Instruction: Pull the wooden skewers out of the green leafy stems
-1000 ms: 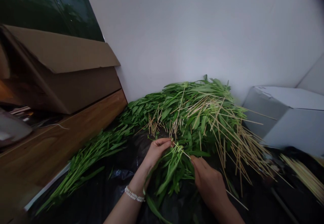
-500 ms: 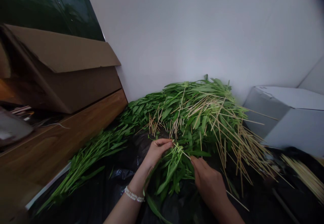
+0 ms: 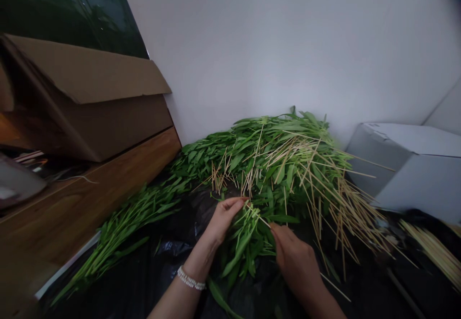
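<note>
My left hand, a pearl bracelet on its wrist, pinches the cut stem ends of a small bunch of green leafy stalks. My right hand is closed on a thin bamboo skewer whose tip meets those stem ends between the two hands. Just beyond lies a big heap of skewered greens, with many pale sticks fanning out to the right.
Loose unskewered greens lie at the left on black plastic sheeting. A cardboard box rests on a wooden ledge at the left. A white box stands at the right, a bundle of skewers before it.
Almost nothing has moved. My left hand has dipped slightly and the bunch has shifted a little against the skewer tip.
</note>
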Tool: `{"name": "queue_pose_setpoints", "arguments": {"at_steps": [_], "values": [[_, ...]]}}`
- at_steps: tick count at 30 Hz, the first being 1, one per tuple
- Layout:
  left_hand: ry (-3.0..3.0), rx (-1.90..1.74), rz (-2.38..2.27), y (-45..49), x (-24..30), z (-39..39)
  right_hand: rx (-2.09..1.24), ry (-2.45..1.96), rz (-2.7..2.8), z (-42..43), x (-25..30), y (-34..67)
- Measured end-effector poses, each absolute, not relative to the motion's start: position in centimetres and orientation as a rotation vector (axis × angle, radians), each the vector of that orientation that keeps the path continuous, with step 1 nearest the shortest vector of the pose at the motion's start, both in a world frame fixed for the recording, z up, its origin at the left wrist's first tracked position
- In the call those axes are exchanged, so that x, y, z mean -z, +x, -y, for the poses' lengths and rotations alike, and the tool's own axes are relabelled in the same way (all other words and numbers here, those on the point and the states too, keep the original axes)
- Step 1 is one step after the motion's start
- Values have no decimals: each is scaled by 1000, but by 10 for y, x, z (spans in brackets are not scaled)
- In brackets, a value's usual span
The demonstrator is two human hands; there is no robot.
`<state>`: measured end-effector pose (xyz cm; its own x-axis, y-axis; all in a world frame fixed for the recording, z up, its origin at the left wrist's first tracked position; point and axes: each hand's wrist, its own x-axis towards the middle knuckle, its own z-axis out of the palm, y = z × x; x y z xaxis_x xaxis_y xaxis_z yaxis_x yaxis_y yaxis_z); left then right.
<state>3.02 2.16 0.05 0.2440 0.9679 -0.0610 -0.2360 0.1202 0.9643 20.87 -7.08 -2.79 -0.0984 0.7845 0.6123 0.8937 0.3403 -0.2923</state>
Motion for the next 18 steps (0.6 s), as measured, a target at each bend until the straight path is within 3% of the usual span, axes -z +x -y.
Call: {"name": "queue_pose_setpoints", "arguments": {"at_steps": [18], "values": [[1150,-1113,-986,31,5,-23,145,-1502,1911,73,32,205]]}}
